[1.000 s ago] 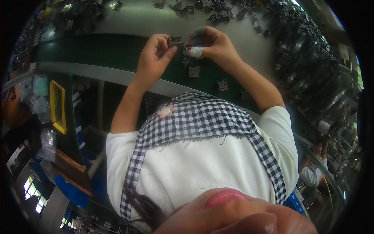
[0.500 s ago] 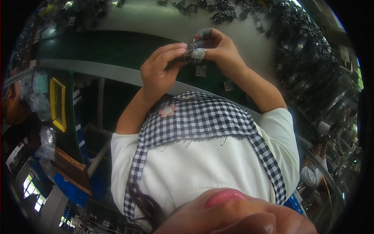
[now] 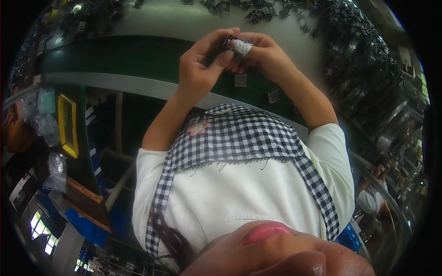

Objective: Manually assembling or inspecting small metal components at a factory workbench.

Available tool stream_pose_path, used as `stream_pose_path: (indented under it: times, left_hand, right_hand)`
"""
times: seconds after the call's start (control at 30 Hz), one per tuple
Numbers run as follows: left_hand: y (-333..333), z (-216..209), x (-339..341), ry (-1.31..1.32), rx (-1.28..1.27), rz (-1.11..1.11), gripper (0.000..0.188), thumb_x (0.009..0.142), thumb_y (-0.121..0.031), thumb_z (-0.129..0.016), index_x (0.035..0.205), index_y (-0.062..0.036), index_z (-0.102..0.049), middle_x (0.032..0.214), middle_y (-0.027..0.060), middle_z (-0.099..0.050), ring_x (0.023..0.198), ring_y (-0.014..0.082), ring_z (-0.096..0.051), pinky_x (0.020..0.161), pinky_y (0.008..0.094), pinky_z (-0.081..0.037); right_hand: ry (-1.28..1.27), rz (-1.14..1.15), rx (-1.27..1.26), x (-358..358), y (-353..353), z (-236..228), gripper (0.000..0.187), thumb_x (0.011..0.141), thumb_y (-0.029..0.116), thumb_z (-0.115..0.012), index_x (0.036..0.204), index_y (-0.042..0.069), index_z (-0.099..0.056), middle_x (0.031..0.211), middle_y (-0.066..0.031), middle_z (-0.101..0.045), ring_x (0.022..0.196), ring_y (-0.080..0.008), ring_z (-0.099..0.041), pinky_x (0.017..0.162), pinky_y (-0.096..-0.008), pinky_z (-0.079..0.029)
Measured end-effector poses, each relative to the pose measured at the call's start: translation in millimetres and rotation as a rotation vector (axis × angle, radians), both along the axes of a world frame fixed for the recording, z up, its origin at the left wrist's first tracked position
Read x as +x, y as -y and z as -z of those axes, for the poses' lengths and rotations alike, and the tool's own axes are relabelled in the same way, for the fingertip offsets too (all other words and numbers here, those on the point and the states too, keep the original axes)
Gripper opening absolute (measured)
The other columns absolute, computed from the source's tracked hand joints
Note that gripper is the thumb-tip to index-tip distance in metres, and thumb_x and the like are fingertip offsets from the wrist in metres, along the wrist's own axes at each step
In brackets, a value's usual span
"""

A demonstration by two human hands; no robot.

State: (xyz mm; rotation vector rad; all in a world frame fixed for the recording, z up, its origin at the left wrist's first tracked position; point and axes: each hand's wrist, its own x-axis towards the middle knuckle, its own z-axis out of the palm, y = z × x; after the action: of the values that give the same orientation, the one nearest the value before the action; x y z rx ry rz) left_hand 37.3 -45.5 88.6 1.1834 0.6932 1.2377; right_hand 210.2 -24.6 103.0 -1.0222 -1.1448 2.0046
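My left hand (image 3: 200, 64) and my right hand (image 3: 271, 55) meet over the near side of the work table. Between their fingertips sits a small dark metal part (image 3: 228, 40), mostly covered, so its full shape does not show. The fingers of both hands are closed around it. White tape (image 3: 241, 47) wraps my right thumb. Just below the hands lies a small square metal plate with holes (image 3: 241, 80). A second such plate (image 3: 273, 96) rests to its right, nearer to me.
Heaps of small dark metal parts (image 3: 363, 60) cover the right side, with more (image 3: 262, 14) along the far side. The table's pale metal edge (image 3: 138, 87) runs in front of me. A yellow frame (image 3: 68, 126) and clear plastic bags (image 3: 56, 172) are at left. Another person (image 3: 370, 198) is at lower right.
My left hand has turned and moved up and right, its fingers now closer against the right hand. The metal part has risen slightly and is more covered.
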Motion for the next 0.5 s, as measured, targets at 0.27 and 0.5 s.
stream_pose_path:
  times: [0.27,0.5]
  left_hand:
    - [-1.9,-0.9,2.1,-0.729,0.675,-0.297,0.050,0.069,-0.009,-0.076,0.115,-0.0051,-0.056,0.110,0.0114,-0.062,0.100,0.0254,-0.060,0.084,0.0325,-0.049]
    - [-1.7,3.0,4.6,-0.450,0.515,-0.246,0.049,0.064,0.000,-0.077,0.108,-0.0038,-0.056,0.107,0.0129,-0.063,0.091,0.0230,-0.064,0.077,0.0289,-0.052]
  right_hand:
    - [0.030,0.059,0.046,-2.8,9.4,2.5,0.033,0.087,0.022,-0.055,0.112,0.001,-0.057,0.094,-0.0072,-0.065,0.077,-0.0102,-0.061,0.066,-0.0226,-0.049]
    - [0.046,0.126,0.074,-8.0,13.1,-0.5,0.035,0.083,0.016,-0.057,0.112,-0.002,-0.056,0.094,-0.0061,-0.063,0.074,-0.0100,-0.060,0.068,-0.0231,-0.049]
